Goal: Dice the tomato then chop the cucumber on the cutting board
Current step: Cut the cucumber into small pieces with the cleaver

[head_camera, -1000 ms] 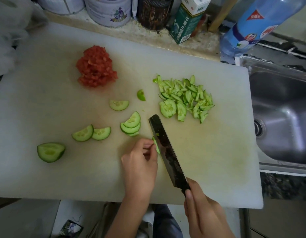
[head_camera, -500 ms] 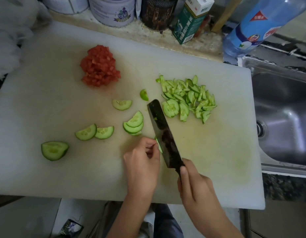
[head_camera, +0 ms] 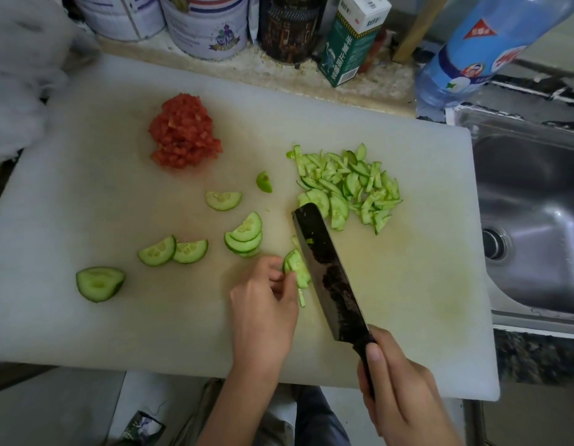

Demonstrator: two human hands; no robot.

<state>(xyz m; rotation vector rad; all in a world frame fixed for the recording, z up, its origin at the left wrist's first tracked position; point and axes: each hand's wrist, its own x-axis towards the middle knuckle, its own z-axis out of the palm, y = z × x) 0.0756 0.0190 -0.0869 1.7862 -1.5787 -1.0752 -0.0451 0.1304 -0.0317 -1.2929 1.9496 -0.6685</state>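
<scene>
A white cutting board point(head_camera: 86, 317) carries a heap of diced tomato point(head_camera: 184, 132) at the back left and a pile of chopped cucumber strips point(head_camera: 350, 185) at the back right. Several half-moon cucumber slices point(head_camera: 245, 235) and a thick cucumber end point(head_camera: 99, 283) lie in between. My left hand point(head_camera: 263, 310) pinches a small stack of cucumber slices point(head_camera: 297, 267) against the board with curled fingers. My right hand point(head_camera: 398, 391) grips the handle of a dark cleaver point(head_camera: 327, 272), whose blade lies just right of that stack.
Tins point(head_camera: 208, 27), a dark jar point(head_camera: 290, 27), a green carton point(head_camera: 351, 43) and a blue plastic bottle point(head_camera: 482, 49) line the counter behind the board. A steel sink point(head_camera: 533, 220) lies to the right. White cloth point(head_camera: 18, 75) sits at the left.
The cleaver slid forward along the stack and has come back toward me. More of the cut cucumber slices shows beside my left fingertips, which have crept slightly left.
</scene>
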